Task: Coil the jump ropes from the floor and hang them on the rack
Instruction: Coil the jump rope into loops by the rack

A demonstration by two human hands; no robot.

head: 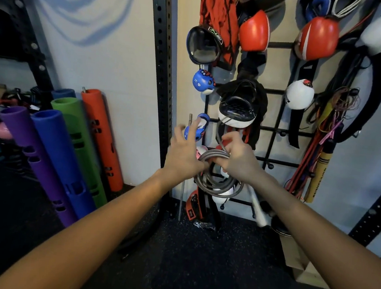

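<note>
Rope position: grey jump rope (215, 156), wound into several loops, is held off the floor in front of the lower bars of the black wall rack (276, 91). Right hand (239, 157) grips the top of the coil, fingers curled round the strands. Left hand (185, 153) is spread, fingers straight, its palm edge against the coil's left side. Red boxing gloves (254, 32) hang on the rack above. Coloured tubes (55, 146) lean against the wall at left.

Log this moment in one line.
jump rope: coiled, held before rack | right hand: grips coil | left hand: open, at coil
</note>
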